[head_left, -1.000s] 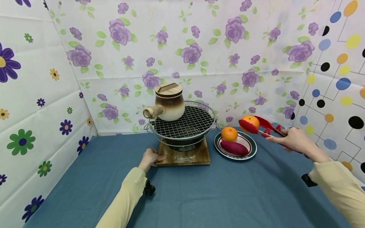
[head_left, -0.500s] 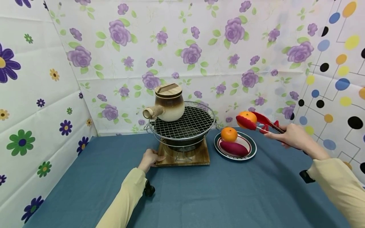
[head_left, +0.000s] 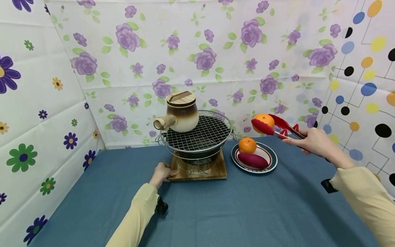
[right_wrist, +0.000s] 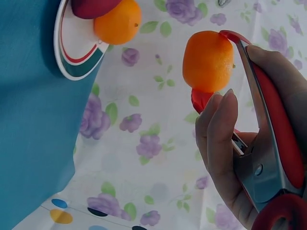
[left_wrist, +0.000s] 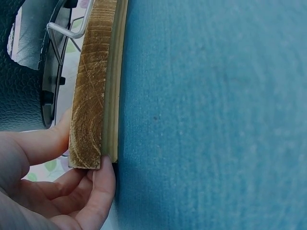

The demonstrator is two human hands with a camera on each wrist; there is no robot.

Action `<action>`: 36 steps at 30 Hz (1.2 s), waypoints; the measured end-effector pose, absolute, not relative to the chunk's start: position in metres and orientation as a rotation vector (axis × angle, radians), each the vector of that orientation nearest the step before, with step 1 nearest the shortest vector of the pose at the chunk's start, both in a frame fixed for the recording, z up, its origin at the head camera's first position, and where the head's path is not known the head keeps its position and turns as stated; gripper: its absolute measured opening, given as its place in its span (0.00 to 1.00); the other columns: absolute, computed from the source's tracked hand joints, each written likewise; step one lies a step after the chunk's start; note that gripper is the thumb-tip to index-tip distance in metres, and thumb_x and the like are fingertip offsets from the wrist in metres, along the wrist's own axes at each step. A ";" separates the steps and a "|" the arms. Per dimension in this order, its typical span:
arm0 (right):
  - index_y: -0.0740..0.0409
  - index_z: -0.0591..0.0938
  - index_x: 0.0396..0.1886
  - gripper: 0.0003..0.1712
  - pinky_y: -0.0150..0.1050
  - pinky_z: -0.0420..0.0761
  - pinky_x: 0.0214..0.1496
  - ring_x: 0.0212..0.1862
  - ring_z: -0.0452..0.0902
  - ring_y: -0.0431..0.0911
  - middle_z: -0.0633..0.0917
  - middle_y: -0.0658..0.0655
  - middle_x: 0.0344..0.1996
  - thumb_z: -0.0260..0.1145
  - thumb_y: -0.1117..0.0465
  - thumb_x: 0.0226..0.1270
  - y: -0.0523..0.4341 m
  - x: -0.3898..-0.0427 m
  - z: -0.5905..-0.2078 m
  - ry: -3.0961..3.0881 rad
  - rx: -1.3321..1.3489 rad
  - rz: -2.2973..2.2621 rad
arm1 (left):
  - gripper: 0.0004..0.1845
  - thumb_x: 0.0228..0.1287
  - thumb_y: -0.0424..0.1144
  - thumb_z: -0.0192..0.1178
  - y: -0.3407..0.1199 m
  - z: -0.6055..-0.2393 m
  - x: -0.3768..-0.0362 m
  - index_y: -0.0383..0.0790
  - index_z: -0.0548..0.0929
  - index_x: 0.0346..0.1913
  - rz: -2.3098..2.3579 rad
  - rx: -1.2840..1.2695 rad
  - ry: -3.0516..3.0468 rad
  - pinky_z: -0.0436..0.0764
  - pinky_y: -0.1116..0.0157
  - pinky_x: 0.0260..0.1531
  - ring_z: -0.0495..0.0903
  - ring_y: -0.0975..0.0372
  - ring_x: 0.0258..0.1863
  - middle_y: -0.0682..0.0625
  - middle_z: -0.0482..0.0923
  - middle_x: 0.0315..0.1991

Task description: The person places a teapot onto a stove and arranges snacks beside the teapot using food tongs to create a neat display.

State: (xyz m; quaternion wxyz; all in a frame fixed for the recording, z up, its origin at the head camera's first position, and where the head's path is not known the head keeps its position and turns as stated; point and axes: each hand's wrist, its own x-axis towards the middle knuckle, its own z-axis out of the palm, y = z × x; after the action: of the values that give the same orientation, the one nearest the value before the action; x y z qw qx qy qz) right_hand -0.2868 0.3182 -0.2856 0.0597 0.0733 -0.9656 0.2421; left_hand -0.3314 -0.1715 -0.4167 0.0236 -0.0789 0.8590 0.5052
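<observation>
My right hand (head_left: 318, 140) grips red-tipped tongs (right_wrist: 273, 139), and an orange (right_wrist: 207, 61) is clamped between their tips, raised above the table's right side. Below and left of it, a plate (head_left: 273, 161) with a green rim carries a second orange (head_left: 247, 145) and a purple sweet potato (head_left: 253, 161). My left hand (head_left: 161, 172) pinches the left front corner of a wooden board (left_wrist: 91, 86), thumb on top and fingers underneath. On that board stands a round grill with a wire mesh (head_left: 213, 133). A brown and cream side-handled pot (head_left: 186, 118) with a wooden lid sits at the mesh's left.
A blue cloth (head_left: 216, 212) covers the table. Flower-printed sheets (head_left: 129, 68) hang behind and at the left, and a dotted sheet (head_left: 370, 113) at the right. The grill's looped side handle (head_left: 234, 136) reaches toward the plate.
My right hand has moved the tongs and the clamped orange left and upward, nearer the grill. My left hand keeps its hold on the board's corner.
</observation>
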 end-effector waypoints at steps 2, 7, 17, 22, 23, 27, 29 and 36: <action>0.61 0.74 0.28 0.33 0.40 0.68 0.19 0.15 0.72 0.47 0.73 0.53 0.11 0.62 0.33 0.50 0.316 -0.287 -0.284 -2.929 0.224 0.725 | 0.16 0.52 0.33 0.67 -0.171 -0.417 -0.331 0.34 0.68 0.21 1.562 -0.250 2.661 0.79 0.59 0.21 0.66 0.61 0.13 0.49 0.63 0.14; 0.62 0.75 0.32 0.35 0.40 0.68 0.18 0.16 0.72 0.47 0.73 0.53 0.11 0.62 0.32 0.49 0.313 -0.286 -0.281 -2.939 0.212 0.729 | 0.16 0.51 0.32 0.67 -0.172 -0.418 -0.331 0.24 0.75 0.37 1.566 -0.254 2.657 0.79 0.58 0.24 0.72 0.58 0.21 0.43 0.72 0.23; 0.62 0.74 0.30 0.36 0.40 0.67 0.19 0.15 0.71 0.47 0.74 0.54 0.11 0.62 0.31 0.48 0.308 -0.288 -0.275 -2.923 0.212 0.716 | 0.23 0.52 0.32 0.67 -0.173 -0.419 -0.334 0.20 0.73 0.47 1.532 -0.246 2.666 0.80 0.58 0.25 0.76 0.50 0.33 0.36 0.74 0.34; 0.60 0.73 0.30 0.36 0.40 0.66 0.20 0.16 0.71 0.47 0.74 0.54 0.12 0.61 0.30 0.48 0.304 -0.289 -0.272 -2.926 0.228 0.704 | 0.26 0.52 0.32 0.66 -0.174 -0.419 -0.334 0.20 0.70 0.51 1.520 -0.241 2.660 0.80 0.58 0.25 0.75 0.47 0.38 0.33 0.73 0.39; 0.60 0.72 0.30 0.36 0.40 0.66 0.21 0.16 0.72 0.47 0.74 0.55 0.12 0.61 0.30 0.48 0.302 -0.290 -0.271 -2.925 0.231 0.705 | 0.26 0.52 0.32 0.66 -0.173 -0.419 -0.333 0.20 0.70 0.51 1.520 -0.244 2.662 0.80 0.58 0.25 0.75 0.47 0.38 0.33 0.73 0.39; 0.60 0.72 0.29 0.36 0.40 0.67 0.21 0.17 0.73 0.47 0.75 0.55 0.13 0.61 0.29 0.47 0.296 -0.293 -0.268 -2.923 0.232 0.717 | 0.26 0.52 0.32 0.66 -0.173 -0.418 -0.333 0.20 0.70 0.51 1.515 -0.242 2.671 0.80 0.58 0.25 0.75 0.47 0.38 0.33 0.73 0.40; 0.60 0.73 0.30 0.37 0.40 0.66 0.21 0.17 0.73 0.47 0.75 0.55 0.13 0.60 0.29 0.47 0.293 -0.294 -0.267 -2.920 0.231 0.724 | 0.26 0.52 0.31 0.66 -0.173 -0.418 -0.333 0.20 0.70 0.51 1.517 -0.240 2.673 0.80 0.58 0.25 0.75 0.47 0.38 0.33 0.73 0.40; 0.61 0.75 0.35 0.38 0.41 0.68 0.23 0.17 0.73 0.49 0.74 0.56 0.13 0.61 0.29 0.46 0.282 -0.297 -0.259 -2.916 0.247 0.805 | 0.27 0.52 0.32 0.67 -0.173 -0.418 -0.333 0.20 0.70 0.52 1.512 -0.237 2.678 0.80 0.59 0.25 0.76 0.48 0.36 0.34 0.74 0.38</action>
State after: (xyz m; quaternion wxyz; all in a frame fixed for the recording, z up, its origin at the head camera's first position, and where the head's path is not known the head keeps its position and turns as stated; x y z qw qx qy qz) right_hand -0.2974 0.2819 -0.2591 0.0532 0.0811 -0.9594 0.2650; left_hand -0.3332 -0.1731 -0.4180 0.0283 -0.0768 0.8678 0.4901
